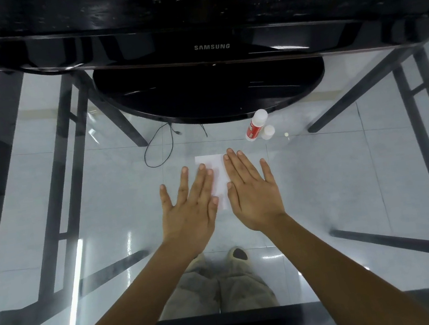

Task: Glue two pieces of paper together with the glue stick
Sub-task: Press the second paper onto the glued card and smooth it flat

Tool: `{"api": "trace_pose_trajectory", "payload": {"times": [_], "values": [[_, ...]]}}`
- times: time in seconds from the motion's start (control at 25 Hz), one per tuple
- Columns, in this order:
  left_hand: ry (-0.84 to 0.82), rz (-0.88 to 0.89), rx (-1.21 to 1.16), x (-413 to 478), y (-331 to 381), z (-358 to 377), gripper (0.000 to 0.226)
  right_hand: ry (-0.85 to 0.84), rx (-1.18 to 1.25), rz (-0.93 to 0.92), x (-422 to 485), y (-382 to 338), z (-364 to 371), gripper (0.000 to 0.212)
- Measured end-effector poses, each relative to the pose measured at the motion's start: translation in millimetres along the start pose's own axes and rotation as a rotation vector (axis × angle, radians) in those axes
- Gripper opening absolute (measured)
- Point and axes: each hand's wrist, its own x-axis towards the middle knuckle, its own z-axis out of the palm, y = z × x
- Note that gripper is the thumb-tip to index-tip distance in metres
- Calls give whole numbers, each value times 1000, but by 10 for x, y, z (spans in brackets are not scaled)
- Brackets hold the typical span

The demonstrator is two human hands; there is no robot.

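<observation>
Left hand (pixel 189 207) lies flat, palm down, fingers straight & spread, on the glass tabletop (pixel 347 171). Its index, middle finger & thumb overlap the left edge of the white paper (pixel 217 173). Right hand (pixel 253 192) is in the same pose, flat w/ fingers straight, covering the paper's right side, thumb along the strip that shows. Neither hand curls round anything; both rest spread out on the sheet.

Paper sits mid-tabletop btw the two hands, w/ only the top left corner & a narrow strip in view. Can't tell if it's one sheet or two stacked.

Glue stick (pixel 255 126), white w/ red label, stands on the tabletop beyond the right hand's fingertips & a bit to the right, apart from the paper. Small white cap (pixel 269 131) stands just beside it, on its right.

At the far side is a black Samsung monitor (pixel 208 25) on a round black stand (pixel 212 93); the glue stick is near the stand's front rim.

Through the glass: pale floor tiles (pixel 317 153), a black cable (pixel 151 154) looped on them, the dark table frame (pixel 424 133), plus the person's light trousers (pixel 207 293) & shoes (pixel 238 254).
</observation>
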Motion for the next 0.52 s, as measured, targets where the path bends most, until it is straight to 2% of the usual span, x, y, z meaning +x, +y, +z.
{"api": "trace_pose_trajectory", "payload": {"times": [0.16,0.36,0.52], "values": [[34,169,85,-133,-181,55,61,2,3,-4,6,2,4,57],[17,118,67,-238,-185,28,66,24,17,-3,1,0,-4,55],[-1,187,61,-259,-116,109,63,25,9,-8,-2,-10,5,57]]}}
